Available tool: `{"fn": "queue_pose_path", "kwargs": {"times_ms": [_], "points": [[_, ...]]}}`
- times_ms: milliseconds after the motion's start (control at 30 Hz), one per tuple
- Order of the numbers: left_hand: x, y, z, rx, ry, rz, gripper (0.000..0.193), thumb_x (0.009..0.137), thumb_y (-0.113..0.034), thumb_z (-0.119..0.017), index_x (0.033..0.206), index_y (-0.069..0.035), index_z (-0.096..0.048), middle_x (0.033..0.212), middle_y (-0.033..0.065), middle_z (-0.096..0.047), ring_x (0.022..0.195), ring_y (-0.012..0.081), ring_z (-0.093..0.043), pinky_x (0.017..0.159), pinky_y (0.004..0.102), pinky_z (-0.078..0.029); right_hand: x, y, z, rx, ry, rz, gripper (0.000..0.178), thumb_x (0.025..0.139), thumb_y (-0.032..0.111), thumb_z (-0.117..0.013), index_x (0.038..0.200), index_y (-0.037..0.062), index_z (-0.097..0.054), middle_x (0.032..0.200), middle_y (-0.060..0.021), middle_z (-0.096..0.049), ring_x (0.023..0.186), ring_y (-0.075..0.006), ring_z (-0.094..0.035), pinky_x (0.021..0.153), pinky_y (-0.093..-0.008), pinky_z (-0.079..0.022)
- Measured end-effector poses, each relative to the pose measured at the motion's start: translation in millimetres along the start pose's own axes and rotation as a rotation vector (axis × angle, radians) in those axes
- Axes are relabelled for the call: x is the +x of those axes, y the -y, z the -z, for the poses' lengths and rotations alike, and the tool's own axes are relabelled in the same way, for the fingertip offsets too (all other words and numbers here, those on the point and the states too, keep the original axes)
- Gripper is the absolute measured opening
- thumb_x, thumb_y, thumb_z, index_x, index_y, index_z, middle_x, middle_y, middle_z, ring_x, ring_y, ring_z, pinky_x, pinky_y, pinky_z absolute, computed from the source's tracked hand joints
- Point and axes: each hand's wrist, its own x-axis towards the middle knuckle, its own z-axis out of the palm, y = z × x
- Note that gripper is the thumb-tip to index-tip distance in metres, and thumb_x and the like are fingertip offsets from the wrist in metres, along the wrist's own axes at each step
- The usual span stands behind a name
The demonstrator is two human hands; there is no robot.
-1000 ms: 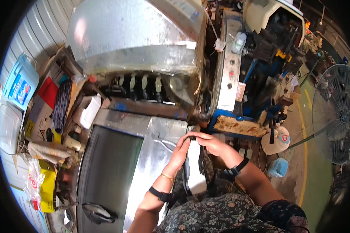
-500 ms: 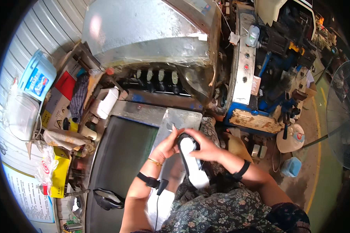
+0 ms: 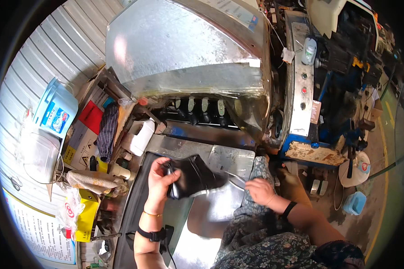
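Observation:
A black shoe upper (image 3: 197, 175), shiny and partly blurred, hangs tilted over the metal plate (image 3: 202, 244) and the dark belt. My left hand (image 3: 163, 175) grips its left end, thumb on the near side. To the right, my right hand (image 3: 259, 190) has its fingers pinched at the end of a thin pale-edged strip (image 3: 236, 180). That strip reaches toward the shoe's right end; its kind is blurred, and whether it joins the shoe I cannot tell.
Ahead stands a metal-hooded machine (image 3: 184, 49) with several black shoes (image 3: 205, 110) under its hood. Cluttered shelves at the left bear a blue bucket (image 3: 56, 107) and a white jug (image 3: 139, 136). A control panel (image 3: 299, 85) stands on the right, near a fan (image 3: 397, 148).
The shoe has turned from its white underside to its black side and moved left with my left hand. My right hand has left the shoe's body and moved right. The view has shifted slightly.

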Motion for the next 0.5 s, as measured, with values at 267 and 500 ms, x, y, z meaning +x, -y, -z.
{"fn": "queue_pose_path", "kwargs": {"times_ms": [267, 500], "points": [[168, 87, 46, 0.247, -0.37, -0.315, 0.041, 0.08, 0.007, -0.071, 0.113, -0.005, -0.05, 0.096, 0.0022, -0.058, 0.084, 0.0087, -0.056, 0.073, 0.023, -0.047, 10, -2, -4, 0.028, 0.014, 0.045, 0.01, 0.073, 0.009, -0.066, 0.083, 0.012, -0.066, 0.097, -0.0006, -0.067, 0.086, -0.0209, -0.064, 0.074, -0.0339, -0.051], [276, 187, 94, 0.915, -0.477, 0.106, 0.068, 0.075, -0.008, -0.071, 0.135, -0.003, -0.04, 0.134, 0.0243, -0.051, 0.125, 0.0412, -0.047, 0.106, 0.0434, -0.037, 13, -22, -1, 0.057, 0.098, 0.075, 0.014, 0.071, 0.008, -0.068, 0.084, 0.0115, -0.066, 0.098, -0.0025, -0.068, 0.085, -0.0208, -0.065, 0.071, -0.035, -0.052]]}}
